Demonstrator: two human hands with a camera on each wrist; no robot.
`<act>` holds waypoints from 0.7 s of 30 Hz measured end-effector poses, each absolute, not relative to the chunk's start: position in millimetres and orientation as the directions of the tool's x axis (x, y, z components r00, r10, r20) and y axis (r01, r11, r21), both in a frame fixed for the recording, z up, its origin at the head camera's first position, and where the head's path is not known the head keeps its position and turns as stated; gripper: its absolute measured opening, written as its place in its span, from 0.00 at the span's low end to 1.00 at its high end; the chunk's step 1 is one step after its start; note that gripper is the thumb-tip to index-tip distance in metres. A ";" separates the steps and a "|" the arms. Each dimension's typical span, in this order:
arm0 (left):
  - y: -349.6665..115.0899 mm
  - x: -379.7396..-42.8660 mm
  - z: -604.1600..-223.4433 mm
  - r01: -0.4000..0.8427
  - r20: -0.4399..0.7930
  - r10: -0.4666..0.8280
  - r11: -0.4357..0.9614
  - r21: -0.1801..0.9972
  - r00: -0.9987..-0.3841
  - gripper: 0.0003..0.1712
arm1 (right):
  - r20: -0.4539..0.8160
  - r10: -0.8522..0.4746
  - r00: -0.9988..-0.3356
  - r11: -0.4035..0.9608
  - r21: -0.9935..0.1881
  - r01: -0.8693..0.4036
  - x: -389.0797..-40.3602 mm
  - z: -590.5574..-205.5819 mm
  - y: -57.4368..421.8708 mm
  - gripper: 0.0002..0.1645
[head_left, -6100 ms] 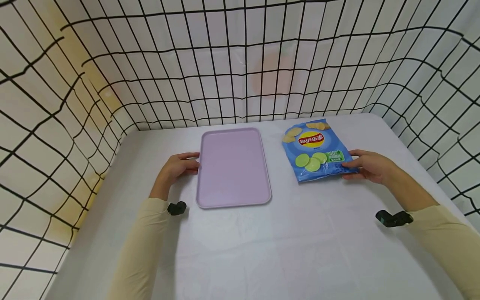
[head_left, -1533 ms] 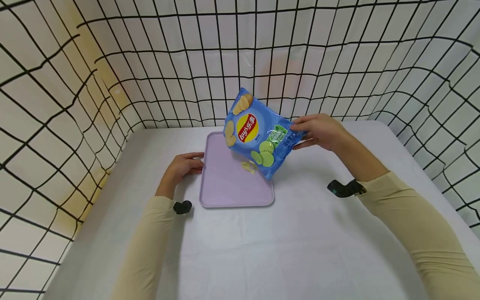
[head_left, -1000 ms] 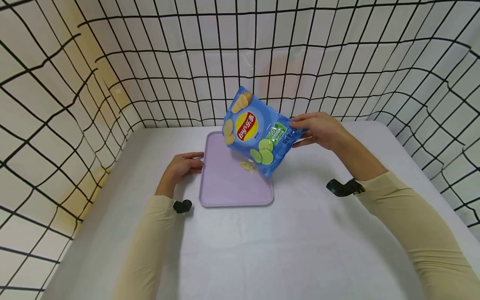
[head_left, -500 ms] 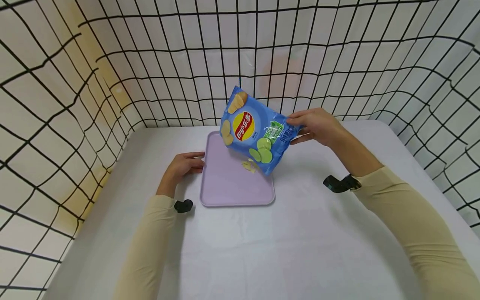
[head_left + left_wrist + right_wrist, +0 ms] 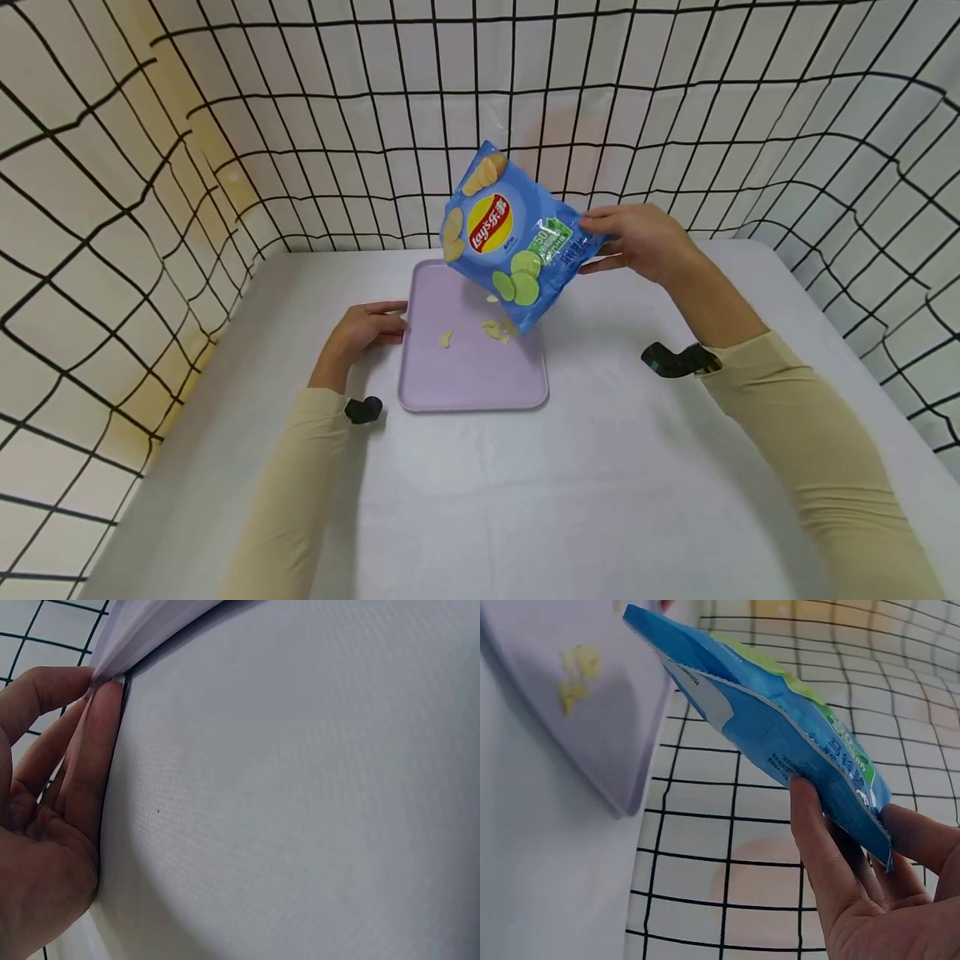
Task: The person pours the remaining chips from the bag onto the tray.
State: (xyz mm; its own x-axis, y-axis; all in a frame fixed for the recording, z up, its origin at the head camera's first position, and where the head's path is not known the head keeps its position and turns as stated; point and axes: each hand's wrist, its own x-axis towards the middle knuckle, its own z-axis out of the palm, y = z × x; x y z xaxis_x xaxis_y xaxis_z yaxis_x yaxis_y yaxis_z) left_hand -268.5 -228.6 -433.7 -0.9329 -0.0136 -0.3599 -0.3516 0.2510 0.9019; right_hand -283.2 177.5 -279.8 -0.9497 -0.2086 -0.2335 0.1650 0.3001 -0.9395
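A blue bag of potato chips (image 5: pixel 517 242) hangs tilted over the lilac tray (image 5: pixel 472 383), its left end and lower corner above it. My right hand (image 5: pixel 648 242) pinches the bag's right end between thumb and fingers, as the right wrist view also shows under the bag (image 5: pixel 780 735). Several pale chips (image 5: pixel 493 330) lie on the tray, with one chip (image 5: pixel 446 339) apart to the left. At the tray's left edge, my left hand (image 5: pixel 367 327) pinches the rim; in the left wrist view the thumb and fingertips of the hand (image 5: pixel 60 772) meet at the rim (image 5: pixel 150 634).
A white-covered table (image 5: pixel 480 500) carries the tray. Black wire mesh (image 5: pixel 465 125) closes in the back and both sides. A small black wrist camera (image 5: pixel 363 409) sits at the left cuff, another black camera (image 5: pixel 675 361) at the right cuff.
The bag came from the table at the right to over the tray. In the last half second it rose slightly, and more chips show on the tray. The left hand stayed at the rim.
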 end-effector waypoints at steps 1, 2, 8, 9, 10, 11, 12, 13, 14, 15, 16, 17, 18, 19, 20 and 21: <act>-228.6 -268.5 -433.5 -0.353 -0.361 -0.016 0.253 0.901 -0.933 0.29 | -0.236 -0.211 -0.949 0.299 -0.940 0.167 -283.3 -280.2 177.2 0.31; -228.6 -268.6 -433.4 -0.354 -0.362 -0.018 0.255 0.900 -0.932 0.29 | -0.243 -0.213 -0.946 0.297 -0.939 0.174 -283.6 -281.0 177.0 0.31; -228.1 -271.1 -434.2 -0.356 -0.364 -0.013 0.242 0.903 -0.931 0.29 | -0.285 -0.215 -0.934 0.311 -0.927 0.211 -284.3 -285.7 174.7 0.30; -228.1 -271.7 -434.4 -0.357 -0.364 -0.013 0.240 0.903 -0.931 0.29 | -0.283 -0.215 -0.935 0.308 -0.928 0.211 -284.2 -285.6 174.3 0.30; -228.1 -272.3 -434.6 -0.357 -0.365 -0.013 0.238 0.903 -0.931 0.29 | -0.283 -0.215 -0.935 0.303 -0.929 0.211 -284.2 -285.6 173.9 0.30; -228.2 -272.8 -434.8 -0.358 -0.365 -0.014 0.237 0.903 -0.931 0.29 | -0.282 -0.216 -0.935 0.304 -0.929 0.210 -284.3 -285.6 173.6 0.30; -228.3 -273.1 -435.0 -0.359 -0.366 -0.016 0.235 0.903 -0.930 0.29 | -0.283 -0.218 -0.934 0.305 -0.929 0.211 -284.4 -285.6 173.2 0.30; -228.3 -273.2 -435.1 -0.360 -0.366 -0.018 0.234 0.903 -0.930 0.29 | -0.284 -0.220 -0.933 0.305 -0.929 0.211 -284.3 -285.5 172.7 0.30; -228.3 -273.0 -435.1 -0.361 -0.367 -0.018 0.229 0.904 -0.930 0.29 | -0.285 -0.222 -0.932 0.305 -0.929 0.211 -284.3 -285.6 172.3 0.30; -228.3 -272.9 -435.1 -0.361 -0.367 -0.017 0.226 0.905 -0.930 0.29 | -0.286 -0.223 -0.932 0.302 -0.929 0.213 -284.6 -285.8 172.1 0.30; -228.3 -272.7 -435.1 -0.361 -0.367 -0.014 0.220 0.906 -0.930 0.29 | -0.286 -0.225 -0.931 0.302 -0.929 0.213 -284.8 -286.0 171.7 0.30; -228.3 -272.5 -435.2 -0.360 -0.366 -0.013 0.216 0.908 -0.931 0.29 | -0.287 -0.227 -0.931 0.304 -0.929 0.213 -284.9 -286.1 171.5 0.30; -228.3 -272.3 -435.3 -0.359 -0.365 -0.011 0.209 0.910 -0.931 0.30 | -0.288 -0.227 -0.930 0.303 -0.929 0.214 -285.0 -286.0 171.3 0.30; -228.2 -272.2 -435.4 -0.360 -0.366 -0.011 0.203 0.911 -0.931 0.30 | -0.287 -0.229 -0.930 0.302 -0.929 0.212 -285.1 -285.8 171.1 0.30; -228.3 -272.0 -435.5 -0.362 -0.367 -0.012 0.200 0.910 -0.930 0.30 | -0.286 -0.232 -0.930 0.304 -0.929 0.210 -285.1 -285.4 170.9 0.30; -228.5 -271.9 -435.6 -0.363 -0.368 -0.014 0.201 0.910 -0.930 0.30 | -0.285 -0.232 -0.930 0.305 -0.929 0.208 -285.1 -284.8 170.7 0.31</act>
State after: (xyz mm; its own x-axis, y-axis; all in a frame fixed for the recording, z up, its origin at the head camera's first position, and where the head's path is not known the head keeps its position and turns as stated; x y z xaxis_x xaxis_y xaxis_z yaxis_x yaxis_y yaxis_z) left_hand -271.9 -228.5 -435.6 -0.9297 -0.0139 -0.3681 -0.3632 0.2011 0.9098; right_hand -285.1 170.7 -284.8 -0.9301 -0.2322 -0.2847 0.2084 0.3050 -0.9293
